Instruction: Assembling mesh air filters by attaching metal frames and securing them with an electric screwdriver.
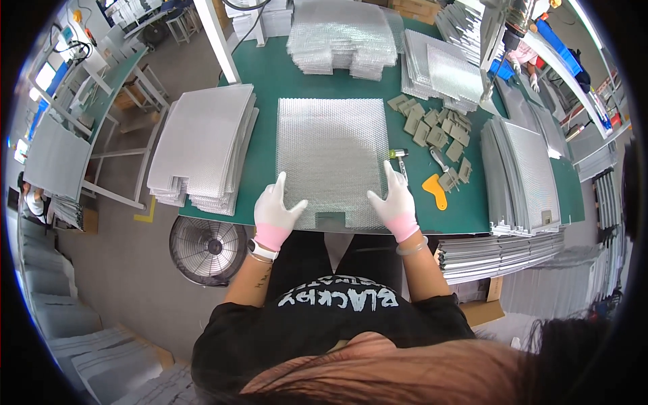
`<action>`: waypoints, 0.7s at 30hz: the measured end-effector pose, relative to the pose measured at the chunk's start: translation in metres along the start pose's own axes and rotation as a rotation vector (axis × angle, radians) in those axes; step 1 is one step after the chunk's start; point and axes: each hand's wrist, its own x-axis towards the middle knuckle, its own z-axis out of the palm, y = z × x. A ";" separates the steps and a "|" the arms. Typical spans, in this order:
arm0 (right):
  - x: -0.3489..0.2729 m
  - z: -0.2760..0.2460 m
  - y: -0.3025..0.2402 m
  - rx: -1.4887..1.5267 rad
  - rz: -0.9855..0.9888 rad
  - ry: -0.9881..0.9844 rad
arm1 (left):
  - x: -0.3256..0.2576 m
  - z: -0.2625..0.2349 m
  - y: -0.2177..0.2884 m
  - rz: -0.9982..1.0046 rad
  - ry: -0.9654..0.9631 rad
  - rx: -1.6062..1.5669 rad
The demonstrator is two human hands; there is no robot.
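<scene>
A silver mesh panel (pixel 332 152) lies flat on the green table in front of me, with a small rectangular cutout at its near edge. My left hand (pixel 275 210), in a white glove with a pink cuff, rests at the panel's near left corner. Its thumb and forefinger are spread, the thumb over the mesh. Gloved the same way, my right hand (pixel 393 204) mirrors it at the near right corner, forefinger stretched along the side edge. The other fingers of both hands are partly hidden. Just beyond the right hand lies a tool with a green end (pixel 399 154).
Stacked mesh panels stand left (pixel 202 138), at the back (pixel 344 34) and right (pixel 523 175). Several small grey-green plates (pixel 435 135) lie beside a yellow scraper (pixel 435 192). A power driver (pixel 516 23) hangs at upper right. A floor fan (pixel 208 250) stands below the table's left edge.
</scene>
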 end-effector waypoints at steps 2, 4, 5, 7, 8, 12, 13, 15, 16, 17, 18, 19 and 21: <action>0.004 0.001 -0.005 0.043 0.082 -0.070 | 0.001 0.003 -0.004 -0.022 -0.024 0.037; 0.007 0.004 -0.007 0.086 0.161 -0.137 | 0.002 0.006 -0.008 -0.043 -0.045 0.074; 0.008 0.009 -0.004 0.042 0.140 -0.168 | 0.002 0.009 -0.010 -0.065 -0.090 0.120; 0.007 0.019 0.002 -0.006 0.123 -0.197 | 0.003 0.012 -0.015 -0.084 -0.140 0.162; 0.005 0.022 0.005 -0.013 0.130 -0.207 | 0.002 0.014 -0.016 -0.086 -0.152 0.167; 0.001 0.031 0.014 -0.049 0.095 -0.207 | 0.002 0.016 -0.020 -0.081 -0.154 0.178; 0.001 0.030 0.013 -0.052 0.097 -0.206 | 0.002 0.016 -0.021 -0.080 -0.156 0.175; 0.003 0.026 0.011 -0.094 0.128 -0.256 | 0.002 0.016 -0.022 -0.092 -0.185 0.193; 0.004 0.026 0.011 -0.098 0.133 -0.253 | 0.004 0.015 -0.022 -0.087 -0.187 0.188; 0.005 0.026 0.012 -0.088 0.136 -0.277 | 0.005 0.014 -0.022 -0.099 -0.208 0.186; 0.006 0.026 0.014 -0.078 0.143 -0.297 | 0.008 0.013 -0.020 -0.107 -0.231 0.182; 0.005 0.028 0.018 -0.084 0.152 -0.290 | 0.009 0.012 -0.019 -0.096 -0.235 0.176; 0.004 0.032 0.020 -0.107 0.088 -0.262 | 0.012 0.009 -0.015 -0.172 -0.297 0.189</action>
